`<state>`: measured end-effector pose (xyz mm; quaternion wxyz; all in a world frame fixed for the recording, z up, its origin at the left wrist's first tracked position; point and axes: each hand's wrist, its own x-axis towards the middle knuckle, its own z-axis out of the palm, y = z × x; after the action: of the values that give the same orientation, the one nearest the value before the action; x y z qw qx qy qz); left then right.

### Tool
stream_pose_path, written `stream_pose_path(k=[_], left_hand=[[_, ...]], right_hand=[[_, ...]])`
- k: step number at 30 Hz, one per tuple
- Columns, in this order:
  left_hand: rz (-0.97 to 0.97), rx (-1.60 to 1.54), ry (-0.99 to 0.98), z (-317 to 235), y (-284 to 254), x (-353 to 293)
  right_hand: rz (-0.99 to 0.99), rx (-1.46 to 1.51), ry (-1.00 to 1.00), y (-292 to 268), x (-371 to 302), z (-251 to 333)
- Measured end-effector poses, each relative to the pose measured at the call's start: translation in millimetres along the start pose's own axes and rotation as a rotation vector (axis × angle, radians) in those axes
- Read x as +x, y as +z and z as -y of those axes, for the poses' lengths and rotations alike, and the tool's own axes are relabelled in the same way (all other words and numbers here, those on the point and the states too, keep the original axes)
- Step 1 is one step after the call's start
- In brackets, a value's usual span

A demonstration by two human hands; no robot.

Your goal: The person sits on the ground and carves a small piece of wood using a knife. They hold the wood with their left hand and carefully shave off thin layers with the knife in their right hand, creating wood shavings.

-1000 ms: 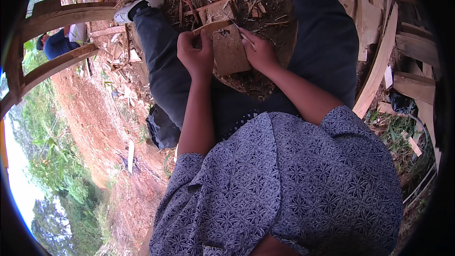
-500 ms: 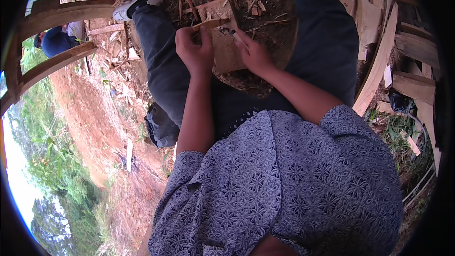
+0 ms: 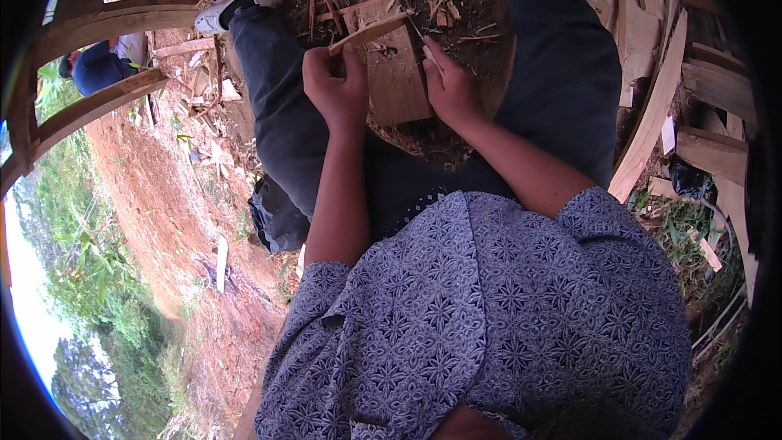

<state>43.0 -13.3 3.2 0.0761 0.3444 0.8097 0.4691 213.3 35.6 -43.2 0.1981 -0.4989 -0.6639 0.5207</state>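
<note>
1 thin, pale wooden strip (image 3: 373, 33) in left hand (image 3: 336, 88)

left grip (image 3: 336, 85) pinched | right grip (image 3: 453, 88) curled tight | forearms (image 3: 338, 187) bare, stretched forward

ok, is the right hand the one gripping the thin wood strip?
No, the left hand grips the thin wood strip, while the right hand holds a slim pale-handled tool.
</note>
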Motion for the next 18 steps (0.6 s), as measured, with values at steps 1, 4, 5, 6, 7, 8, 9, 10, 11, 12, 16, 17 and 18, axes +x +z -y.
stream_pose_path(k=[1, 4, 5, 6, 7, 8, 9, 10, 11, 12, 16, 17, 18], left_hand=[[0.011, -0.024, -0.026, 0, 0, 0], [0.000, 0.036, 0.078, 0, 4, 2], [0.001, 0.049, 0.113, -1, 4, 1], [-0.004, 0.066, 0.147, -4, 1, 1], [-0.010, 0.083, 0.181, -6, -1, 0], [0.003, -0.026, 0.126, -6, -1, 0], [0.015, -0.135, 0.070, -5, -1, 0], [0.027, -0.244, 0.014, -5, -1, 0], [0.022, -0.308, -0.003, -4, -3, 2], [0.015, -0.373, -0.019, -3, -7, 4], [-0.008, -0.632, -0.197, -24, -32, 4], [-0.011, -0.679, -0.216, -34, -38, 3], [0.007, -0.735, -0.250, -44, -44, 1]], right_hand=[[0.063, -0.016, 0.008, 1, -1, -8], [0.137, 0.147, 0.137, 11, 5, -24], [0.210, 0.290, 0.258, 9, 4, -23], [0.274, 0.421, 0.386, 6, 4, -10], [0.391, 0.602, 0.574, -7, 4, 0], [0.497, 0.785, 0.761, -16, 5, 12], [0.503, 0.776, 0.695, -13, 7, 10], [0.510, 0.766, 0.629, -10, 11, 7], [0.516, 0.755, 0.559, -10, 12, 14], [0.436, 0.773, 0.550, -11, 10, 21], [0.234, 0.769, 0.411, -32, 10, 49], [0.210, 0.748, 0.356, -42, 9, 62], [0.229, 0.584, 0.273, -50, 6, 75]])
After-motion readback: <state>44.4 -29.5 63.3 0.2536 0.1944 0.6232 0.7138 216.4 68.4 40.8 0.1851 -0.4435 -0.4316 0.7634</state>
